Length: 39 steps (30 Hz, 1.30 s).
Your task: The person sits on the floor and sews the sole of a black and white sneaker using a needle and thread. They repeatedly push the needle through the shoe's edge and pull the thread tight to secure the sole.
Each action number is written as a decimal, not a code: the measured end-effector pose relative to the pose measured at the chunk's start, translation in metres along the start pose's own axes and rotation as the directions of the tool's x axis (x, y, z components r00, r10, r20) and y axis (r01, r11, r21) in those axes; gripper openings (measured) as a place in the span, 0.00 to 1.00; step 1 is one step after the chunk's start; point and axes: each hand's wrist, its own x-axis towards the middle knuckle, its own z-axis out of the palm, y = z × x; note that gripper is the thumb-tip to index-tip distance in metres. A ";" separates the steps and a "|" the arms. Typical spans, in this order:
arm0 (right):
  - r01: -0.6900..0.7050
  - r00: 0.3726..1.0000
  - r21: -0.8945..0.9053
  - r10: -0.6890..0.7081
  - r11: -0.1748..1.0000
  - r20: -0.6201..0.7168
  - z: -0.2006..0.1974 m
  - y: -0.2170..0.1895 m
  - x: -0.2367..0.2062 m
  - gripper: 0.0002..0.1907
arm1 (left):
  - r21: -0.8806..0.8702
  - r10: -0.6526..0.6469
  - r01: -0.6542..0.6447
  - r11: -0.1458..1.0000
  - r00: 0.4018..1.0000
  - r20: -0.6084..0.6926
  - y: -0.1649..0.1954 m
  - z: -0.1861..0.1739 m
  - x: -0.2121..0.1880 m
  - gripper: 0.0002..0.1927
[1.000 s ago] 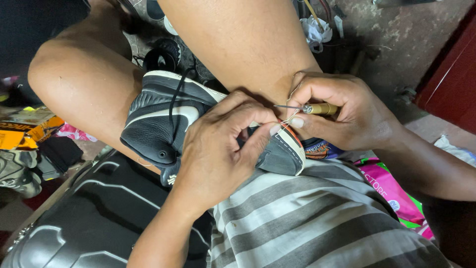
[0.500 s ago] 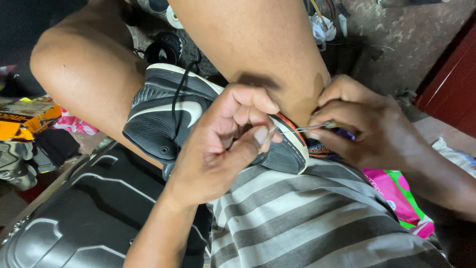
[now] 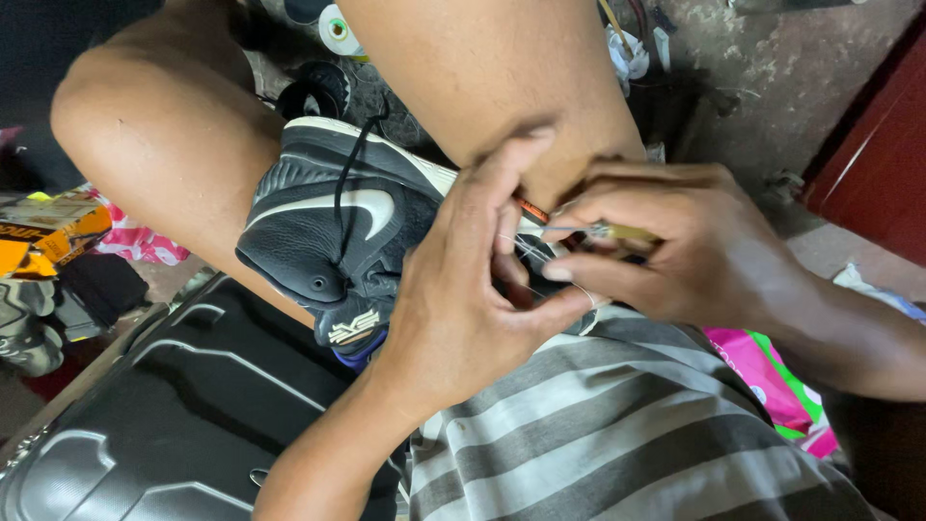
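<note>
My left hand is clamped over the toe end of the black sneaker, fingers curled around the sole edge and the thumb stretched out toward the other hand. My right hand is pinched shut on a small awl with a yellowish handle, its metal tip pointing left into the seam where upper meets sole. The shoe itself lies wedged between my bare knees, heel and dangling lace toward the left, resting partly on my striped shorts.

Compared with a second ago, my hands have closed in on each other: the right one has drawn nearer the shoe, so the awl handle, then plainly visible, is now mostly tucked behind my fingers, and a pale thread shows stretched between the two hands. My left thumb has shifted from lying over the toe to bracing beside the stitch point. I judge the stitch is being pulled through at this spot on the sole edge.

A dark moulded case lies under my left forearm, and a pink and green bag sits by my right wrist.
</note>
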 end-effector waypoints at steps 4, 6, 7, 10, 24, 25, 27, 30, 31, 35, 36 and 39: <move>0.229 0.961 -0.129 -0.246 0.965 -0.128 -0.001 -0.012 0.011 0.08 | 0.014 -0.038 0.038 0.999 0.999 0.002 -0.002 -0.001 -0.005 0.56; 0.187 0.971 -0.137 -0.204 0.973 -0.121 -0.009 -0.023 0.016 0.10 | 0.025 0.016 -0.016 1.000 1.000 -0.012 -0.002 -0.002 -0.007 0.57; 0.163 0.979 -0.107 -0.174 0.981 -0.106 -0.013 -0.028 0.018 0.11 | 0.021 0.033 -0.033 0.999 0.999 -0.013 -0.003 -0.003 -0.007 0.57; 0.211 0.968 -0.022 -0.212 0.977 -0.136 -0.015 -0.039 0.023 0.19 | -0.010 0.015 -0.015 1.000 1.000 -0.009 -0.003 -0.003 -0.005 0.57; 0.045 0.911 -0.704 -0.318 0.709 -0.262 -0.059 0.034 0.005 0.09 | -0.033 0.069 -0.069 0.997 0.998 -0.002 -0.003 -0.008 -0.008 0.60; -0.017 0.927 -0.731 -0.263 0.682 -0.267 -0.071 0.043 0.004 0.09 | -0.030 0.066 -0.065 0.997 0.998 0.006 -0.004 -0.008 -0.009 0.60; -0.106 0.944 -0.757 -0.175 0.645 -0.280 -0.086 0.059 0.001 0.10 | -0.001 0.055 -0.055 0.998 0.998 0.027 -0.005 -0.007 -0.009 0.61; -0.170 0.951 -0.760 -0.098 0.627 -0.294 -0.083 0.070 -0.011 0.11 | 0.048 0.080 -0.082 0.996 0.996 0.045 -0.005 -0.006 -0.010 0.62; -0.180 0.952 -0.762 -0.084 0.622 -0.294 -0.081 0.072 -0.012 0.11 | 0.051 0.107 -0.109 0.993 0.994 0.035 -0.004 -0.006 -0.011 0.61; -0.210 0.954 -0.753 -0.039 0.624 -0.298 -0.074 0.072 -0.014 0.13 | 0.090 0.080 -0.084 0.992 0.996 0.045 -0.001 -0.006 -0.010 0.61; -0.213 0.953 -0.746 -0.036 0.631 -0.302 -0.074 0.072 -0.014 0.14 | 0.067 0.102 -0.105 0.992 0.994 0.041 -0.001 -0.006 -0.010 0.60; -0.211 0.951 -0.731 -0.036 0.649 -0.306 -0.076 0.072 -0.018 0.16 | 0.023 0.122 -0.122 0.992 0.992 0.018 0.001 -0.006 -0.009 0.58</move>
